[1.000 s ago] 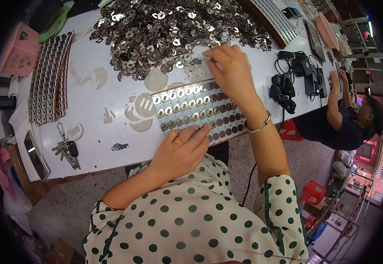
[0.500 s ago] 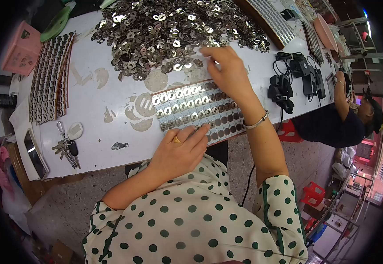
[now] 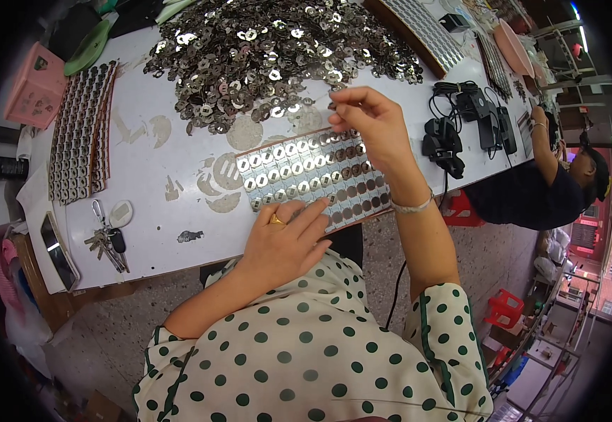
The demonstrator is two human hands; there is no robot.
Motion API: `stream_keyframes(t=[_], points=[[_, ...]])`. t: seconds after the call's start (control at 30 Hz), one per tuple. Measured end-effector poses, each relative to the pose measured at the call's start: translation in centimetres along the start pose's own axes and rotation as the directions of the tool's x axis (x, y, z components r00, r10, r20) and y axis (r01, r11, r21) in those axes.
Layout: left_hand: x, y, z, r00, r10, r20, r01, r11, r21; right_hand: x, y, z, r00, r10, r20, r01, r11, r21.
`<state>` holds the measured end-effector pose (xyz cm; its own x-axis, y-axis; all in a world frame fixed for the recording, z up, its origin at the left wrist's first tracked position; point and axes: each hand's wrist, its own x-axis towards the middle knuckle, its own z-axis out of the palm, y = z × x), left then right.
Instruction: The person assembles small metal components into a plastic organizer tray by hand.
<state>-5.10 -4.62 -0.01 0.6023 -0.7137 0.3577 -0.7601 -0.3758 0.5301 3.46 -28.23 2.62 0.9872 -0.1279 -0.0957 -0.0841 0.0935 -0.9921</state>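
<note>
A flat rectangular board (image 3: 258, 191) lies before me, with rows of round seats. Shiny metal discs with cut-out centres sit in its left and upper part; darker round spots show toward the lower right. My left hand (image 3: 285, 235) rests on the board's near edge, fingers stretched out and fingertips touching the near row. Above the far edge of the board, my right hand (image 3: 373, 123) pinches a small metal disc (image 3: 333, 105) between thumb and forefinger. Just beyond it is a large heap of loose metal discs (image 3: 250, 63).
Stacked filled boards (image 3: 81, 133) stand at the left, near a pink box (image 3: 36, 88) and a green dish (image 3: 89, 48). Keys (image 3: 107, 243) and a phone (image 3: 58, 250) lie near the left edge. Black adapters with cables (image 3: 478, 116) are at right. A co-worker (image 3: 545, 186) sits beyond them.
My right hand has drawn back from the heap's edge toward the board, now with a disc visible in its pinch. My left hand has stayed nearly still on the board.
</note>
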Motion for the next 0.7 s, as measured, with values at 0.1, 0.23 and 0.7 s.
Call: stream_keyframes(t=[0.1, 0.23, 0.7], points=[[0.9, -0.1, -0.8, 0.991, -0.133, 0.005, 0.131, 0.968, -0.213, -3.2, 0.1, 0.4, 0.994, -0.112, -0.008, 0.110, 0.982, -0.152], [2.8, -0.3, -1.1, 0.916, -0.395, 0.074, 0.323, 0.614, -0.720, -6.9, -0.8, 2.6, 0.854, -0.497, 0.150, 0.458, 0.585, -0.669], [3.2, -0.9, 0.6, 0.866, -0.459, 0.197, 0.253, 0.062, -0.966, -8.6, -0.7, 2.1, 0.983, 0.026, 0.183, -0.031, 0.999, 0.023]])
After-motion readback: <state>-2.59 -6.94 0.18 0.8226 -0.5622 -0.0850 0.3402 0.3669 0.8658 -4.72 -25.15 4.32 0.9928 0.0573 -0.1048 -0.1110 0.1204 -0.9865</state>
